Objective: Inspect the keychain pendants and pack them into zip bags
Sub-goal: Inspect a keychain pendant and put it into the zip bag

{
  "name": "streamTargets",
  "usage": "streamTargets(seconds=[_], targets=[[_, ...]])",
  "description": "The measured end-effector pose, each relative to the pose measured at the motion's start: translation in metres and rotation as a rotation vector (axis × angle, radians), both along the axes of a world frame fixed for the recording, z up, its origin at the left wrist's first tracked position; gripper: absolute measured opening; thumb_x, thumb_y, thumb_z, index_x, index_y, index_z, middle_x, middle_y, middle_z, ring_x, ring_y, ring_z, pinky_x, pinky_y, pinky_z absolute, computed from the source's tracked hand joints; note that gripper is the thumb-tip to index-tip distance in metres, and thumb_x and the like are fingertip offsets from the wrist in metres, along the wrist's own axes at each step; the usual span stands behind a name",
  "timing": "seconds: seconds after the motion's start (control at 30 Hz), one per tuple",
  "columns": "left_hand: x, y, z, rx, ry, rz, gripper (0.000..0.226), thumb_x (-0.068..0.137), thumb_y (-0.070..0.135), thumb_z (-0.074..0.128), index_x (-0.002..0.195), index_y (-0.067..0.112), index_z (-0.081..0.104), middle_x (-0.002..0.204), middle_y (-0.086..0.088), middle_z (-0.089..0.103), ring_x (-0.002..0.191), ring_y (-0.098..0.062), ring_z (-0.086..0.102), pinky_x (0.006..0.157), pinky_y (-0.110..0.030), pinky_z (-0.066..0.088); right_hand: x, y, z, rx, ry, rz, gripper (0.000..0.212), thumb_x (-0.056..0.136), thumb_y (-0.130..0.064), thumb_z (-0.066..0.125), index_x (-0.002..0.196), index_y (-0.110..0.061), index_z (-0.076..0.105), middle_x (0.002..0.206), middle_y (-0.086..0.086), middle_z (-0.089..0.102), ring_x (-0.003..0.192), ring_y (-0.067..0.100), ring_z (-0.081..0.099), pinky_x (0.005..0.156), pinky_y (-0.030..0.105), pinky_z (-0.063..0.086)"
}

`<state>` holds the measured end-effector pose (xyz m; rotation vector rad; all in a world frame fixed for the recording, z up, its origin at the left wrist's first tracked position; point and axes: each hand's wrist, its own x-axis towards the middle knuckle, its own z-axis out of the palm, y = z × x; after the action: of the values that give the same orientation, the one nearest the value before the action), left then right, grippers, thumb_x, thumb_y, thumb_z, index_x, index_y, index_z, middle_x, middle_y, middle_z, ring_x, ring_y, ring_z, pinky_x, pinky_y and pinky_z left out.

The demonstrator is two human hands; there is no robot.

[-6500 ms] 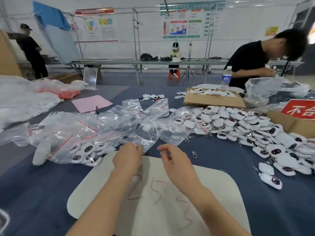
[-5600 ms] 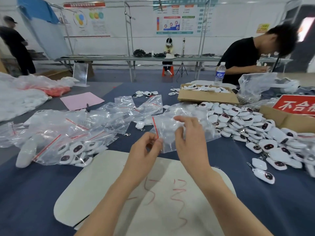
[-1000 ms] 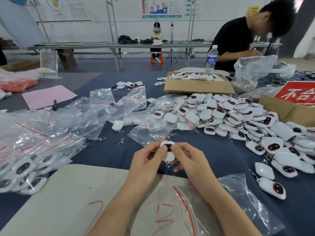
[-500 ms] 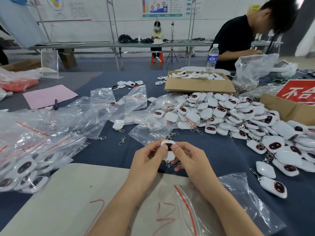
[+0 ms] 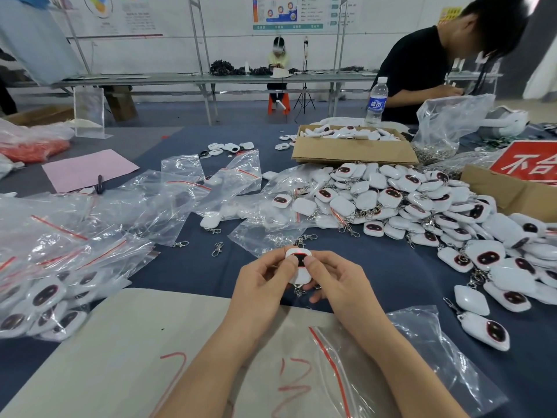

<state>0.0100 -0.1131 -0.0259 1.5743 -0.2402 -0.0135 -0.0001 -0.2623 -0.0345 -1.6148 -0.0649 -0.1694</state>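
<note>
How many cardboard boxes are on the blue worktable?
2: the open box of pendants at the far middle, and the box with the red sign at the right edge. More may be cropped off.

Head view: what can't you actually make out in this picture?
- Pendant: much of its face and its clasp are covered by the left hand and right hand pinching it.
- Zip bag: its mouth is crossed by the right forearm.
- Red sign: its writing is cut off by the right edge.
- Poster: it is cut off by the top edge, and the print is too small to read.
</note>
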Motion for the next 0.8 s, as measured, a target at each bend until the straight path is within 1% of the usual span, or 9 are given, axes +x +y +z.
streamTargets(seconds=[0.07,0.13,0.27,0.43,0.57,0.8], targets=[[-0.0001,0.0001,-0.0006,0.008,0.001,-0.003,0.023,0.101,0.025,0.059,0.105,0.041,0.076,0.095,0.007,0.077,0.082,-0.009,0.066,0.082,-0.025,0.053,0.0000,-0.0003,-0.0006,-0.007,0.001,-0.008,0.015,0.101,-0.020,0.059,0.106,-0.023,0.073,0.084,-0.009,0.074,0.068,0.008,0.067,0.059,0.022,0.055],[-0.0002,-0.0001,-0.0002,0.002,0.001,-0.006,0.023,0.101,0.026,0.059,0.105,0.041,0.076,0.095,0.009,0.077,0.081,-0.007,0.068,0.079,-0.021,0.054,0.0002,-0.0003,-0.0006,-0.010,0.002,-0.016,0.015,0.101,-0.020,0.059,0.105,-0.023,0.073,0.084,-0.009,0.074,0.068,0.008,0.067,0.059,0.022,0.055],[-0.0013,-0.0008,0.0011,-0.013,-0.005,-0.014,0.023,0.102,0.023,0.059,0.105,0.038,0.076,0.098,0.008,0.077,0.086,-0.006,0.070,0.080,-0.016,0.052,0.0007,0.0008,0.0001,-0.002,0.010,-0.034,0.014,0.101,-0.020,0.060,0.102,-0.024,0.073,0.082,-0.011,0.074,0.066,0.008,0.067,0.057,0.021,0.054],[-0.0021,-0.0004,0.0004,0.004,-0.007,-0.031,0.023,0.102,0.025,0.058,0.109,0.038,0.075,0.103,0.008,0.077,0.092,-0.011,0.070,0.086,-0.019,0.053,0.0009,0.0014,0.0000,-0.002,0.028,-0.058,0.014,0.100,-0.019,0.060,0.098,-0.024,0.073,0.080,-0.011,0.073,0.065,0.007,0.065,0.056,0.023,0.055],[-0.0023,-0.0009,0.0011,-0.011,-0.011,-0.026,0.022,0.102,0.022,0.059,0.108,0.034,0.076,0.101,0.007,0.077,0.093,-0.010,0.070,0.085,-0.016,0.052,0.0016,0.0017,0.0002,-0.014,0.047,-0.085,0.012,0.099,-0.021,0.061,0.097,-0.023,0.073,0.079,-0.009,0.074,0.064,0.006,0.065,0.056,0.020,0.053],[-0.0027,-0.0012,0.0012,-0.017,-0.021,-0.018,0.023,0.102,0.020,0.060,0.106,0.034,0.077,0.099,0.007,0.077,0.092,-0.007,0.069,0.082,-0.013,0.050,0.0018,0.0021,0.0009,-0.030,0.061,-0.089,0.012,0.100,-0.021,0.061,0.099,-0.020,0.072,0.082,-0.009,0.074,0.066,0.006,0.066,0.058,0.021,0.056]])
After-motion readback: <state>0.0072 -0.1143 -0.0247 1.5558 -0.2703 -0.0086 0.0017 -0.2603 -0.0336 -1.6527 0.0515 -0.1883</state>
